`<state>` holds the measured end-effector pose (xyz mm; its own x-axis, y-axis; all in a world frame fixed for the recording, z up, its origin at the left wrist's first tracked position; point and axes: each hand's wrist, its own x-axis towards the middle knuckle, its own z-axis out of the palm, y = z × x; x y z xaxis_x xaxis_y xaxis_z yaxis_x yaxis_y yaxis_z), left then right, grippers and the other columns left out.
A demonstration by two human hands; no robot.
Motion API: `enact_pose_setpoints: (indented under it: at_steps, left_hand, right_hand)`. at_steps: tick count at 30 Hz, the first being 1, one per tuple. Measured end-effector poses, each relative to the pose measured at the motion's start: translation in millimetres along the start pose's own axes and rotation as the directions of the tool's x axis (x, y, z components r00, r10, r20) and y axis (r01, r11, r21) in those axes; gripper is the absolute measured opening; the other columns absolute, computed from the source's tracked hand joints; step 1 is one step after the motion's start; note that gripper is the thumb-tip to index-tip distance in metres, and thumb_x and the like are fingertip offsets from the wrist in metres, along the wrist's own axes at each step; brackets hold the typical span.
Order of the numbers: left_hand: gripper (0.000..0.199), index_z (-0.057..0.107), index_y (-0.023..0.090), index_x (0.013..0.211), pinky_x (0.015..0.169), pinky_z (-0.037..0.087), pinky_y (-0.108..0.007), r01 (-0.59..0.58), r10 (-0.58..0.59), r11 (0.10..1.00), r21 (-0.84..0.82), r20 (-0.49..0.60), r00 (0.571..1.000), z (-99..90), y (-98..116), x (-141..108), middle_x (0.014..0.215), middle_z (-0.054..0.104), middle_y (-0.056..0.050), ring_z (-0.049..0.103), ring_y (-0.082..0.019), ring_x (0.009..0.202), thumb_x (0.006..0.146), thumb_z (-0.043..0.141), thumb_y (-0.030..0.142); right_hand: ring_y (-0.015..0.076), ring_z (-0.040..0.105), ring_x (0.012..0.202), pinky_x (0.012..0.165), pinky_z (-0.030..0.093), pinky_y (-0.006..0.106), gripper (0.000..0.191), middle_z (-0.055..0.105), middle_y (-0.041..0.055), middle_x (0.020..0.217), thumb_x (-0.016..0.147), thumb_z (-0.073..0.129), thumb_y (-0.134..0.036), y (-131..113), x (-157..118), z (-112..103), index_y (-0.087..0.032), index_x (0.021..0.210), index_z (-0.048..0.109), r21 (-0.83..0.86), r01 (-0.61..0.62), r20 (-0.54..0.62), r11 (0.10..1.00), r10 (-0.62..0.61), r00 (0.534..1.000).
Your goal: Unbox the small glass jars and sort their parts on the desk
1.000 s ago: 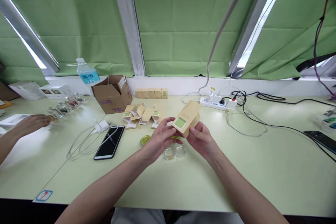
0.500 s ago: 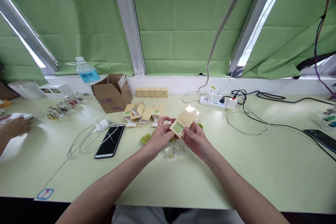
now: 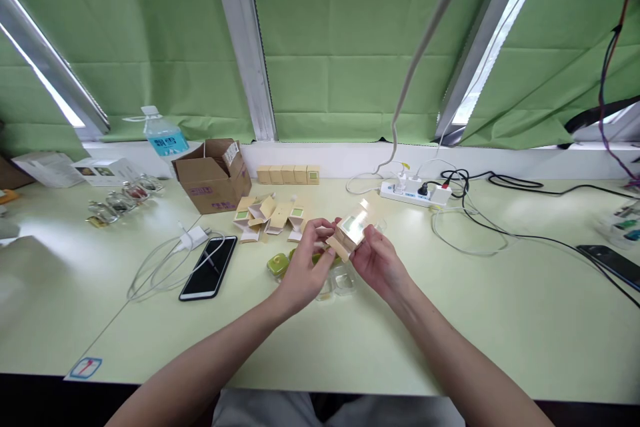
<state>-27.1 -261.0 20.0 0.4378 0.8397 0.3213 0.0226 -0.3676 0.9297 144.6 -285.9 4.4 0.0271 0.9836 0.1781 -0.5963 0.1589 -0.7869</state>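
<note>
A small tan cardboard box (image 3: 349, 232) is held in the air between both hands, its near end flap standing out. My left hand (image 3: 311, 263) pinches the flap side between thumb and fingers. My right hand (image 3: 380, 259) grips the box's right side, thumb on top. Below the hands lie green-lidded little containers (image 3: 278, 264), partly hidden by my left hand, and clear plastic containers (image 3: 343, 279). Beyond them several unfolded tan boxes (image 3: 269, 215) lie in a loose pile, some with open flaps.
A row of closed tan boxes (image 3: 288, 175) stands against the wall. Left are a brown carton (image 3: 213, 180), a water bottle (image 3: 165, 135), a phone (image 3: 209, 268) with a white cable, and several glass jars (image 3: 120, 201). On the right, a power strip (image 3: 415, 194) trails black and white cables.
The flat carton between my hands has been opened out into a box shape with a flap showing. The other person's hand at the far left has left the view.
</note>
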Motion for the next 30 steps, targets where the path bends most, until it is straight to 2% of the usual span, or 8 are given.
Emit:
enact_pose_setpoints:
  at_steps: [4,8,13,19,22,25,28,30]
  left_hand:
    - [0.014,0.069,0.023,0.104,0.103,0.048,-0.046,-0.285,0.375,0.824,0.49,-0.094,0.922,-4.6,-4,-3,0.121,0.058,-0.011,0.053,-0.028,0.122,0.1,0.057,0.028]
    - [0.014,0.074,0.024,0.092,0.1,0.049,-0.048,-0.387,0.521,0.639,0.665,-0.004,0.854,-6.0,-8,-4,0.114,0.061,-0.011,0.051,-0.03,0.118,0.096,0.061,0.019]
    - [0.04,0.074,0.029,0.126,0.102,0.048,-0.049,-0.421,0.573,0.506,0.753,0.071,0.816,-3.7,-9,-5,0.12,0.056,-0.015,0.048,-0.032,0.119,0.093,0.06,0.011]
    - [0.035,0.074,0.027,0.124,0.101,0.043,-0.056,-0.343,0.528,0.329,0.88,0.13,0.839,-6.7,-11,-3,0.125,0.056,-0.017,0.047,-0.038,0.122,0.092,0.063,0.019]
    - [0.029,0.076,0.026,0.119,0.101,0.044,-0.056,-0.337,0.481,0.39,0.857,0.122,0.868,-5.4,-13,-2,0.126,0.058,-0.016,0.047,-0.038,0.122,0.093,0.064,0.024]
    - [0.021,0.078,0.025,0.11,0.105,0.046,-0.054,-0.303,0.385,0.606,0.736,0.061,0.921,0.6,-18,-1,0.128,0.059,-0.014,0.046,-0.036,0.127,0.096,0.064,0.029]
    - [0.02,0.08,0.024,0.095,0.107,0.047,-0.051,-0.149,0.193,0.812,0.564,-0.019,0.981,7.9,-24,0,0.124,0.061,-0.012,0.047,-0.034,0.132,0.097,0.064,0.037]
    - [0.028,0.078,0.023,0.079,0.106,0.047,-0.05,-0.049,0.076,0.873,0.485,-0.036,0.996,11.2,-29,3,0.113,0.065,-0.011,0.05,-0.034,0.128,0.096,0.066,0.043]
  right_hand:
    - [0.0298,0.069,0.125,0.11,0.055,0.046,0.043,0.077,0.0073,0.128,0.084,0.081,-0.06,1,0,-2,-0.027,0.11,0.076,-0.003,-0.003,-0.003,1.0,0.003,1.0]
    - [0.0281,0.074,0.113,0.101,0.059,0.044,0.045,0.08,0.0066,0.116,0.079,0.086,-0.057,2,2,-4,-0.025,0.109,0.075,-0.006,-0.003,-0.069,1.0,0.003,0.998]
    - [0.025,0.076,0.098,0.091,0.063,0.038,0.042,0.082,0.004,0.094,0.076,0.09,-0.055,7,6,-10,-0.025,0.102,0.076,0.0,0.014,-0.141,1.0,-0.014,0.99]
    - [0.027,0.077,0.1,0.086,0.063,0.038,0.046,0.082,0.0083,0.112,0.074,0.092,-0.05,11,5,-13,-0.021,0.106,0.076,-0.036,0.032,-0.193,0.999,-0.039,0.98]
    - [0.0258,0.077,0.095,0.082,0.063,0.037,0.051,0.082,0.0084,0.113,0.071,0.095,-0.046,12,4,-11,-0.021,0.111,0.076,-0.068,0.031,-0.244,0.997,-0.047,0.969]
    - [0.0247,0.077,0.093,0.08,0.063,0.037,0.05,0.082,0.0072,0.11,0.068,0.097,-0.042,15,4,-9,-0.021,0.108,0.076,-0.124,0.05,-0.286,0.991,-0.084,0.955]
    - [0.0245,0.076,0.093,0.082,0.062,0.037,0.048,0.082,0.0067,0.108,0.066,0.097,-0.04,18,4,-8,-0.021,0.106,0.077,-0.196,0.082,-0.324,0.977,-0.143,0.935]
    - [0.0241,0.075,0.091,0.081,0.061,0.037,0.047,0.082,0.0059,0.105,0.065,0.098,-0.039,20,4,-8,-0.021,0.103,0.077,-0.237,0.104,-0.353,0.966,-0.186,0.917]
